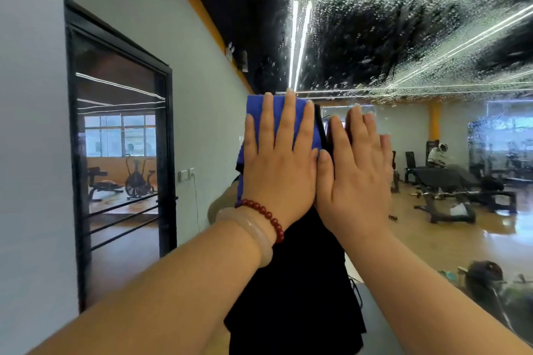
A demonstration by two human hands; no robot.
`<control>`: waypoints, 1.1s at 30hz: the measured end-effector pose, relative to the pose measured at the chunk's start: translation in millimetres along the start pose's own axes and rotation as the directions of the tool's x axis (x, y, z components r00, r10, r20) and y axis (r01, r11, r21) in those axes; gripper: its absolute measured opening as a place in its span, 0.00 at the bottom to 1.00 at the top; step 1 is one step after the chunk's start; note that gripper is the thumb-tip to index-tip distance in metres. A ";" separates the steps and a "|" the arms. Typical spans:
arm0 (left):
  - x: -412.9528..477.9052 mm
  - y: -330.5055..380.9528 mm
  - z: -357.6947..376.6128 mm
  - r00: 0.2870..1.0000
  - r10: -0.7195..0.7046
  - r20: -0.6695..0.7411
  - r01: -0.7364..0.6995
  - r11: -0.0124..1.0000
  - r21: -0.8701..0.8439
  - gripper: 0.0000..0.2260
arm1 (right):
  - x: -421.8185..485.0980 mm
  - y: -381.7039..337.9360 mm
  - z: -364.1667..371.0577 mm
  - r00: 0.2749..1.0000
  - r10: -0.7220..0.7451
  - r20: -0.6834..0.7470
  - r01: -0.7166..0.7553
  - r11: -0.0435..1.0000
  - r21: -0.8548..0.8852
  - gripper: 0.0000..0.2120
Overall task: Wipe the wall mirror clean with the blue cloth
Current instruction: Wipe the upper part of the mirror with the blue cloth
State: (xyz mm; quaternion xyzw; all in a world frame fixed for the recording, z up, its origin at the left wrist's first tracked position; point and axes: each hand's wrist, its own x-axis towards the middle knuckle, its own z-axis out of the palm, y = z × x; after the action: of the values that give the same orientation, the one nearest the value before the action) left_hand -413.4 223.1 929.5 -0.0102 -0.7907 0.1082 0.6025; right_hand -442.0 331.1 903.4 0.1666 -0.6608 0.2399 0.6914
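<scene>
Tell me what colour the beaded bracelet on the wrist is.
Dark red; the beaded bracelet sits on the left wrist, clearest in the head view.

Grey wall (28,153), reflected gym benches (450,179)

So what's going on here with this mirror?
A person is wiping a wall mirror. The left hand presses a blue cloth flat against the glass, fingers straight. The right hand lies open right beside it. Droplets cover the upper glass above the hands, so that part is not yet wiped.
</scene>
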 end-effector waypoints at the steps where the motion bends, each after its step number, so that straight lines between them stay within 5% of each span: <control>1: 1.6 -6.3 -1.2 0.999 0.049 -0.005 -0.049 0.999 0.009 0.28 | 0.1 0.5 -0.3 1.000 -0.004 0.001 0.004 1.000 -0.004 0.26; 7: 18.4 -18.2 -9.6 0.998 -0.037 -0.043 0.036 0.999 -0.016 0.28 | -1.1 0.6 -0.5 1.000 -0.012 -0.002 0.012 1.000 -0.028 0.24; 11: 5.9 -20.2 -7.7 0.978 0.208 0.017 -0.208 0.978 0.022 0.27 | 1.5 1.8 -2.8 1.000 -0.011 0.018 0.011 1.000 0.007 0.24; 17: 36.0 -33.3 -16.4 0.991 -0.128 -0.043 0.127 0.992 -0.021 0.26 | 29.7 -4.2 -13.5 0.990 -0.132 -0.052 0.129 0.990 -0.062 0.24; 22: 37.3 -37.1 -16.6 0.980 0.195 -0.050 -0.195 0.981 0.015 0.26 | 109.6 7.9 -6.3 0.985 -0.171 -0.031 0.167 0.980 -0.105 0.24; 27: 83.7 -40.1 -23.3 0.986 -0.118 -0.117 0.117 0.993 -0.013 0.26 | 123.5 14.0 4.9 0.981 -0.194 0.013 0.194 0.975 -0.109 0.25; 31: 71.7 -27.6 -19.4 0.978 0.187 -0.097 -0.187 0.982 0.009 0.26 | 122.9 16.1 5.9 0.975 -0.212 -0.060 0.209 0.976 -0.063 0.23; 33: 86.2 -42.0 -23.2 0.981 0.164 -0.107 -0.164 0.986 0.014 0.26 | 123.9 15.8 7.0 0.976 -0.211 -0.059 0.207 0.976 -0.068 0.23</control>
State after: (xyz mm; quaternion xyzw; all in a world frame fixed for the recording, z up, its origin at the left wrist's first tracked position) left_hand -410.2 198.4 1024.9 -0.0796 -0.7533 0.1587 0.6333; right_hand -455.1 354.2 1025.7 0.2058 -0.6234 0.1508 0.7391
